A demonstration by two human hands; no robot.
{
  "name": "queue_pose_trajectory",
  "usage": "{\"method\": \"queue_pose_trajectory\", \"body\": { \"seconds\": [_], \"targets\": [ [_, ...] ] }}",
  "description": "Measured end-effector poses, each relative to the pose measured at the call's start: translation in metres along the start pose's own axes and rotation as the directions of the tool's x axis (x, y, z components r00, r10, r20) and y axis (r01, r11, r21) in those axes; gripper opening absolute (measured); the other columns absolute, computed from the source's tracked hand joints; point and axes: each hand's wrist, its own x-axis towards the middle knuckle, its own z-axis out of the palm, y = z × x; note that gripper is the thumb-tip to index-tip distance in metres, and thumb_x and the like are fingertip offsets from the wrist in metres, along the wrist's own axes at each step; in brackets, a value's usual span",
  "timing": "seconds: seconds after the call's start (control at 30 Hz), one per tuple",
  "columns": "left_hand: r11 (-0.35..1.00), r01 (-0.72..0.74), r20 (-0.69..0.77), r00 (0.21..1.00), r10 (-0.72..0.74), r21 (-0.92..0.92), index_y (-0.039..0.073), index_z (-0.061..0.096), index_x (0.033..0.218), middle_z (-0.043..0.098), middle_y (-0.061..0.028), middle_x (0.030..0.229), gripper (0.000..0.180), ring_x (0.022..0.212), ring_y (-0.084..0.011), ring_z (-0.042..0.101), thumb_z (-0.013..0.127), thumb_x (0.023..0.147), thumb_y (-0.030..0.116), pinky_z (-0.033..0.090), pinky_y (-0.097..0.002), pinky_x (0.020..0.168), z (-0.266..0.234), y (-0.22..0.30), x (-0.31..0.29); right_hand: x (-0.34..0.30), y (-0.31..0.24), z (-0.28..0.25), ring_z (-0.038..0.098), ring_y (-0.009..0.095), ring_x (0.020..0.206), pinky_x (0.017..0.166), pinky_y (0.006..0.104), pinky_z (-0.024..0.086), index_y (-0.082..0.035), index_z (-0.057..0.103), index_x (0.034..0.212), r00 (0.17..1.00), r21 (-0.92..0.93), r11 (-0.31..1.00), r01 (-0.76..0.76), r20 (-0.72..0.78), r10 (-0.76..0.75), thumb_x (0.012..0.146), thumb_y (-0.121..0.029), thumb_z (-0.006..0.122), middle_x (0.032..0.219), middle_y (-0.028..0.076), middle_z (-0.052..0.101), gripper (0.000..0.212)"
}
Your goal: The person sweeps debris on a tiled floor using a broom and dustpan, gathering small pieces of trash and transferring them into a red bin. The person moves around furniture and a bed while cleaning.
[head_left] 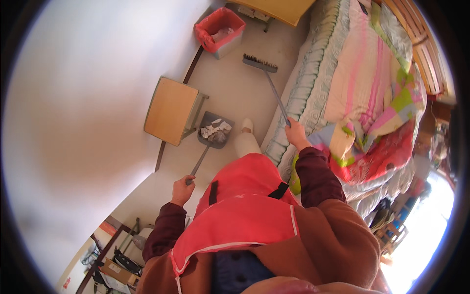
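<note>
Left fingers (190, 179) grip the handle end of a dustpan (213, 116), presumably to keep its pan, ahead of them, level under the pale scraps (210, 132); right fingers (291, 122) wrap the top of a broom (276, 96), whose long handle puts its head well forward of them.

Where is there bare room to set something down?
The small table has a bare top; floor also shows bare between bin, broom and dustpan. Crowded: the right side, heaped with quilts, and the dustpan, littered with scraps.
</note>
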Motion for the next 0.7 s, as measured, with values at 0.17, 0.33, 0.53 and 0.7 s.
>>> {"method": "queue_pose_trajectory", "body": {
  "seconds": [0.17,0.33,0.53,0.7],
  "targets": [
    [0.995,0.059,-0.034,0.997,-0.062,-0.083,0.007,0.066,0.094,0.062,-0.0144,0.067,0.022,0.061,-0.0264,0.061,0.058,0.077,0.017,0.047,-0.0341,0.059,0.005,0.060,0.031,0.079,-0.003,-0.056,0.059,0.041,0.086,0.077,0.0454,0.047,-0.005,0.054,0.117,0.992,-0.051,0.993,0.107,0.075,-0.103,0.079,-0.016,0.051,0.093,0.026,0.061,0.039],
    [0.986,0.074,-0.051,0.995,-0.082,-0.151,0.007,0.066,0.095,0.061,-0.0120,0.064,0.021,0.058,-0.0210,0.059,0.059,0.078,0.016,0.046,-0.0316,0.058,0.001,0.108,0.056,0.122,-0.011,-0.071,0.058,0.040,0.088,0.078,0.0449,0.046,-0.005,0.054,0.116,0.998,-0.044,0.998,0.043,0.053,-0.041,0.080,-0.015,0.051,0.094,0.024,0.061,0.038],
    [0.986,0.073,-0.044,0.996,-0.080,-0.151,0.005,0.066,0.094,0.058,-0.0067,0.061,0.019,0.056,-0.0118,0.053,0.059,0.079,0.014,0.045,-0.0283,0.056,-0.019,0.155,0.089,0.155,-0.034,-0.079,0.057,0.040,0.094,0.083,0.0453,0.045,-0.003,0.053,0.117,0.998,0.060,0.998,-0.025,0.056,0.022,0.081,-0.014,0.049,0.100,0.024,0.060,0.038],
    [0.963,0.196,0.000,0.980,-0.200,-0.184,0.005,0.066,0.093,0.053,-0.0007,0.057,0.017,0.049,-0.0073,0.047,0.061,0.080,0.013,0.040,-0.0260,0.046,-0.033,0.187,0.113,0.193,-0.033,-0.067,0.058,0.040,0.091,0.082,0.0459,0.046,-0.002,0.051,0.118,0.998,0.153,0.987,-0.057,0.045,0.051,0.081,-0.012,0.048,0.097,0.025,0.060,0.038]
  ]
}}
